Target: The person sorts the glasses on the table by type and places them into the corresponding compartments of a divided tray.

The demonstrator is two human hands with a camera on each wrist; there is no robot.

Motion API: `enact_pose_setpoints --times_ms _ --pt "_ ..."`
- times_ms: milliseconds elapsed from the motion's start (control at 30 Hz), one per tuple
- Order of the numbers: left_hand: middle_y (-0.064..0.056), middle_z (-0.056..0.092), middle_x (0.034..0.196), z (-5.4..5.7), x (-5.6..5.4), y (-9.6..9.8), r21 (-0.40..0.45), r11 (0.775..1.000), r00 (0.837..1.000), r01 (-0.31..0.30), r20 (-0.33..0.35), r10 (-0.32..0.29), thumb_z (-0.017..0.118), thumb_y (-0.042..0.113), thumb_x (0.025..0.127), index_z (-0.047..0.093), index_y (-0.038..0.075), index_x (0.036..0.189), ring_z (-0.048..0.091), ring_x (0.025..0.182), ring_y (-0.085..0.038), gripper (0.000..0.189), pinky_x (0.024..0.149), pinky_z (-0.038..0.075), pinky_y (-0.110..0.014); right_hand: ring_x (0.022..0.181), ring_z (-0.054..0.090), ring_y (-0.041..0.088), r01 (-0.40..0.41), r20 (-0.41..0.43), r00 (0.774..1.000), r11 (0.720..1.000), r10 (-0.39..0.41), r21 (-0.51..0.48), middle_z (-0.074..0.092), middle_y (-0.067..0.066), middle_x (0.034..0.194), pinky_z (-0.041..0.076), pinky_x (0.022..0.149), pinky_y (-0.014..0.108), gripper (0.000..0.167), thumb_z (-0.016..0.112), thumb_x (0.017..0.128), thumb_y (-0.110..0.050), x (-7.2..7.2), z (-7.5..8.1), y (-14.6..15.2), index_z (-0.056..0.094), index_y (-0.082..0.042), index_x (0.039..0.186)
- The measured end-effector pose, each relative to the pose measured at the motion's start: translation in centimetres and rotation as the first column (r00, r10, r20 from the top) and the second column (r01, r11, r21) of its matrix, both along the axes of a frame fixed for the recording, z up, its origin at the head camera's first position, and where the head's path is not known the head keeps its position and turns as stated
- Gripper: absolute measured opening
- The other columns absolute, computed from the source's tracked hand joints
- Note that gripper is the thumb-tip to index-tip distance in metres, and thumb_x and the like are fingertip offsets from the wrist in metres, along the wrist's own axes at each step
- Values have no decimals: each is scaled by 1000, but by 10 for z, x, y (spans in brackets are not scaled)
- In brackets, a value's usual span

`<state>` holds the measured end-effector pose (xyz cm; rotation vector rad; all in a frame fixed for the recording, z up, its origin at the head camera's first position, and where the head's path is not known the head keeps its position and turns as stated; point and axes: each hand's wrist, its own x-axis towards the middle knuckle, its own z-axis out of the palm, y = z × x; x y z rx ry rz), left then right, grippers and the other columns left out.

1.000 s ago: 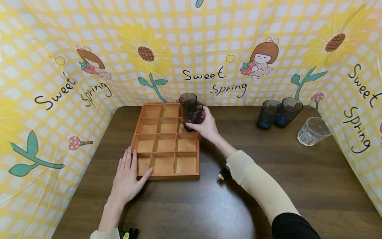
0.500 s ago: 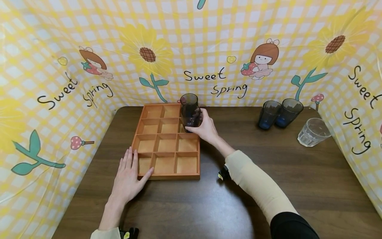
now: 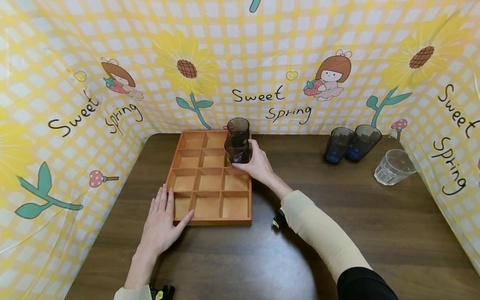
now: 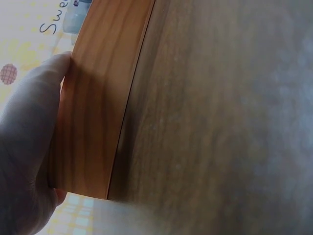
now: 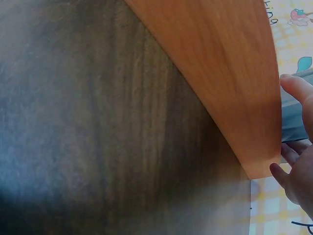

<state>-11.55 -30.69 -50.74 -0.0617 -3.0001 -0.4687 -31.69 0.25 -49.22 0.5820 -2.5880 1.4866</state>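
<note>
A smoky dark drinking glass point(image 3: 235, 152) stands in or just above the right column of the wooden compartment box point(image 3: 213, 222), second row from the back. My right hand point(image 3: 258, 165) grips it from the right with the thumb at the near side; in the right wrist view the glass point(image 5: 293, 120) shows partly behind the box's side. Another dark glass point(image 3: 238, 126) stands upright right behind it, in the back right compartment. My left hand point(image 3: 160, 227) rests on the box's front left corner, fingers fairly straight along the left side, thumb over the front rim.
Two dark glasses with bluish bases, one point(image 3: 337, 146) beside the other point(image 3: 362, 143), stand close together at the back right of the brown table point(image 3: 300, 266). Nearer the right edge is a clear faceted glass point(image 3: 393, 167). A yellow checked cloth point(image 3: 262, 50) encloses the table's back and sides.
The dark glass in my right hand has moved slightly left and down, and now sits lower at the second compartment of the right column. My left hand stays at the box corner.
</note>
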Motion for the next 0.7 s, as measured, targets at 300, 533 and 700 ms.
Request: enact_pose_setpoints --times_ms 300,533,700 --pt "-30 6 184 1 -1 3 2 1000 1000 2 14 -2 58 65 107 11 -6 174 10 172 -50 108 138 15 -66 125 72 37 12 -25 1000 1000 -12 11 72 18 137 59 105 54 85 96 86 -27 2 -7 2 48 -6 153" --pt "-30 7 183 1 -2 3 -4 1000 1000 1 14 -1 58 65 107 10 -5 174 12 171 -51 109 138 16 -66 139 59 40 60 -10 998 998 -60 15 61 22 147 52 115 60 87 95 88 -32 4 -12 -1 48 -8 157" --pt "-29 5 184 2 -1 1 -7 1000 1000 2 17 -2 57 66 107 8 -4 175 11 171 -51 109 140 12 -64 144 55 39 79 -9 997 997 -79 13 59 21 149 50 119 59 86 94 89 -33 5 -14 -6 49 -8 157"
